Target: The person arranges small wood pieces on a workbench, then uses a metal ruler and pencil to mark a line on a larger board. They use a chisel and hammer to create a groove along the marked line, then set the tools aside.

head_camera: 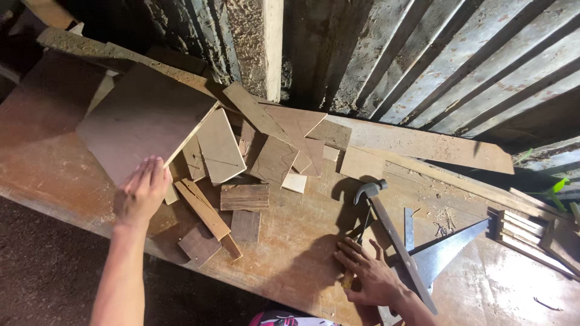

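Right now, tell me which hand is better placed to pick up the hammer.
Right. The right hand lies flat on the bench against the lower end of the hammer handle, beside the saw. The left hand rests on the large board across the scrap pile, far from it.

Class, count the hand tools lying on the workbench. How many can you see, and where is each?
3: a hammer beside the right hand, a handsaw right of it, a square lying across the saw. Offcuts may hide others.
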